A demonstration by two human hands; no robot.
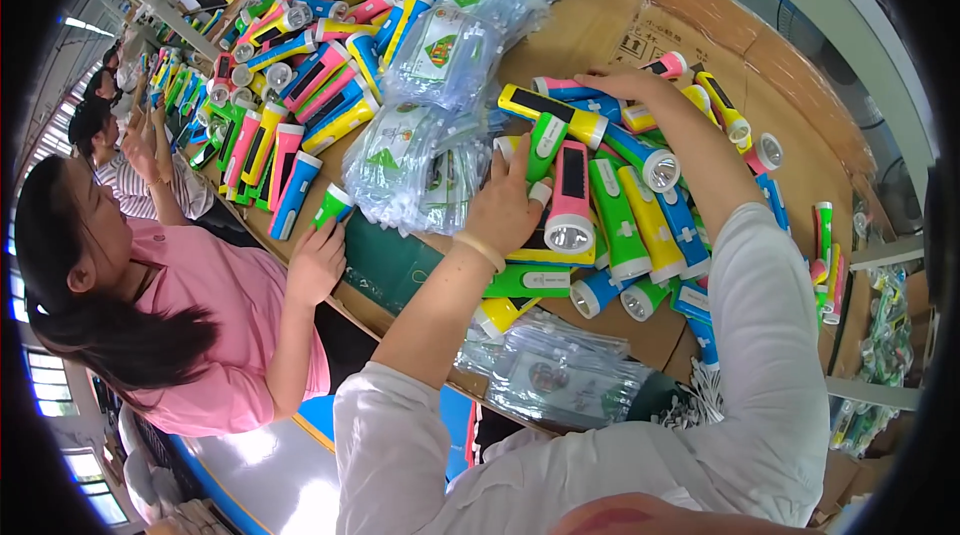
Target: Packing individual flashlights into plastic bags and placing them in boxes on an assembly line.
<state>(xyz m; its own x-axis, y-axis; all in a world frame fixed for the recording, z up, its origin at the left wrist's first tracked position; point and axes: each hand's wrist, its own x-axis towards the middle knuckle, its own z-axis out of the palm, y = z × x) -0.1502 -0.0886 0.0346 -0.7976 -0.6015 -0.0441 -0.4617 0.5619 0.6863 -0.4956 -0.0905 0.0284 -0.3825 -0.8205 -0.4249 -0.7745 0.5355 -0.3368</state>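
Sleeves (775, 305); hands (505, 207) (628, 85) apparently half-curled against flashlights (547, 140)

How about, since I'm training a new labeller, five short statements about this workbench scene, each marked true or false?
1. The person wears a bracelet on the left wrist. True.
2. The person's right hand is on the clear plastic bags. False: it is over the flashlights, near a pink-and-blue flashlight.
3. White cables lie to the right of the near stack of clear plastic bags. True.
4. The pink flashlight just right of the left hand has its lens facing away from the person. False: its lens end points toward the person.
5. The co-worker in pink has a hand at a green flashlight. True.
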